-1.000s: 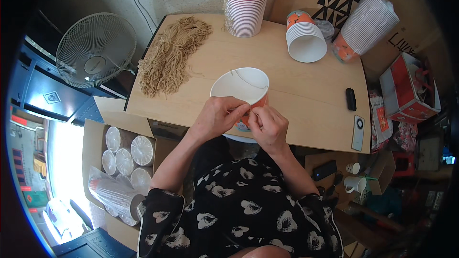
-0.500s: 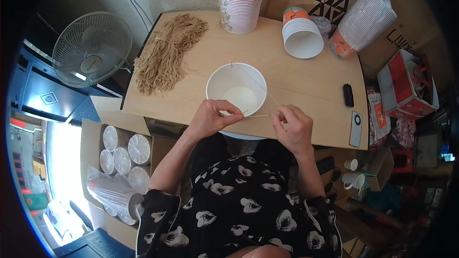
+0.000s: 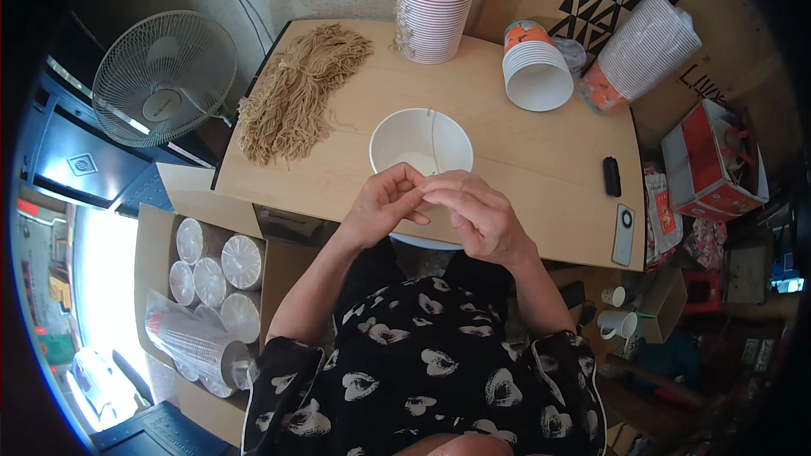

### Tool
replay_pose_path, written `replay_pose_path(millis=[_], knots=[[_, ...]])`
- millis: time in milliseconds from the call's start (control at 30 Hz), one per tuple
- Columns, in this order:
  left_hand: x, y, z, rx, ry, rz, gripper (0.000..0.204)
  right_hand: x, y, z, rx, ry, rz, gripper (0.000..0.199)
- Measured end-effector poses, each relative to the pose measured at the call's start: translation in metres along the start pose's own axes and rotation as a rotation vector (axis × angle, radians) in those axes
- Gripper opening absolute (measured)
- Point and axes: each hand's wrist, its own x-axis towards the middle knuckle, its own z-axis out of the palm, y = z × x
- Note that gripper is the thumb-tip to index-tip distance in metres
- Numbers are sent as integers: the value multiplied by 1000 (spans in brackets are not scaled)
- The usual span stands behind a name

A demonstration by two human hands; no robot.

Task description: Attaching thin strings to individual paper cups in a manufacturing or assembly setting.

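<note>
Two hands meet over the near edge of a wooden table [image 3: 524, 152], which fills the middle of the view. On its far left lies a loose heap of tan string lengths [image 3: 297, 91], and along the far edge stand a tall stack of orange-and-white paper tubs [image 3: 436, 7], a shorter stack lying on its side with its mouth toward the camera [image 3: 537, 76], and a third stack wrapped in clear film at the far right [image 3: 644, 49]. Nearer, to the left of the table, an open carton [image 3: 211, 266] holds more sleeves of white cups. Centred on the table's near half, a single white paper tub [image 3: 421, 145] stands upright with its mouth open, touching both hands at its near rim. A thin thread [image 3: 432, 139] runs across the tub's mouth toward the fingers. The left hand [image 3: 384, 207] and the right hand [image 3: 475, 215] are pressed fingertip to fingertip, both pinched closed on the near end of that thread at the tub's rim. Judging by this, the step in hand is fixing a string to the tub, and the next move likely calls for a steady pinch and a fine pull to draw it snug without tipping the light tub.
</note>
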Motion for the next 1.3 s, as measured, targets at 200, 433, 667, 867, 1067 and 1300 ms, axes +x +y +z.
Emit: replay_pose_path(millis=[200,433,667,867,1067,1300], knots=[[4,4,-2,61,-56,-141,18,22,16,4,44,-130,152,32],[3,0,-9,-1,-108,-191,21,21,36,8,130,-145,414,24],[3,2,-6,-117,-90,-175,20,15,5,-23,3,-39,439,16],[6,5,0,-71,-114,-142,19,16,-7,-21,-189,-131,299,15],[6,8,5,-40,-121,-136,19,10,0,-21,-236,-142,267,10],[2,6,7,-37,-77,-118,20,-2,-3,-19,-200,-100,402,10]])
